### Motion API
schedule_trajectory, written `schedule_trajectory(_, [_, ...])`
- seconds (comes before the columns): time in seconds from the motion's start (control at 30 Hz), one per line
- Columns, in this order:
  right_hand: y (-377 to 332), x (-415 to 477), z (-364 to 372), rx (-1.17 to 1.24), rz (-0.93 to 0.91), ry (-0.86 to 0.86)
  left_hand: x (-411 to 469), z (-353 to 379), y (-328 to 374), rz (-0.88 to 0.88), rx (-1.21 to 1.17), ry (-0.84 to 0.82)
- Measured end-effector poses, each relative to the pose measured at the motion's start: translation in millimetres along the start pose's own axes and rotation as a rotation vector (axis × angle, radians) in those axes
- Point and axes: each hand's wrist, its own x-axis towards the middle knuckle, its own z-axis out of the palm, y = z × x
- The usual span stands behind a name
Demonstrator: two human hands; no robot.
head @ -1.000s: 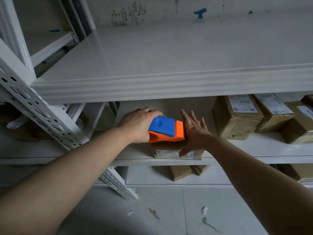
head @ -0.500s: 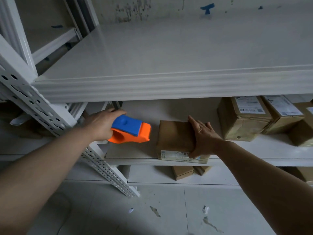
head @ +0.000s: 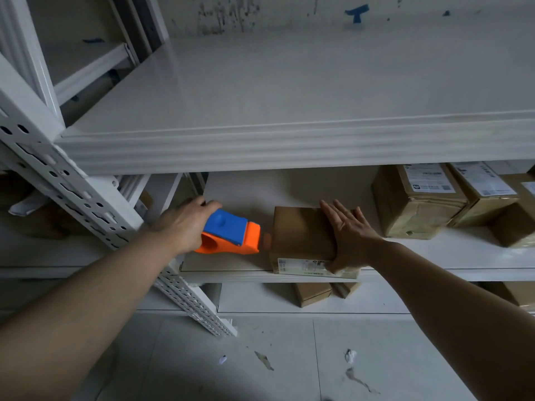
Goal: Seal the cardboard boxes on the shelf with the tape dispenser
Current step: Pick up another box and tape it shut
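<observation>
A flat brown cardboard box lies at the front edge of the middle shelf, a white label on its front face. My right hand lies flat on its right side with straight fingers, the thumb down over the front edge. My left hand grips the handle of the orange and blue tape dispenser. The dispenser sits just left of the box, its orange nose a short gap from the box's left edge.
Taped boxes with white labels stand at the right of the same shelf. The upper shelf board overhangs the hands. A perforated white upright slants down at the left. More boxes lie on the lowest shelf.
My left hand pulled the dispenser off the box to the left, then brought it back close to the box's left edge. My right hand stayed on the box.
</observation>
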Motion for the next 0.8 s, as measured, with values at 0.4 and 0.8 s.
schedule_trajectory(0.4, [-54.4,-9.9,7.5,-0.279,-0.22,-0.047,6.4,14.7,34.6,-0.014,-0.024,-0.002])
schedule_trajectory(0.8, [-84.4,23.7,-15.4,-0.229,0.008,-0.156,-11.2,27.7,34.7,-0.037,-0.085,0.014])
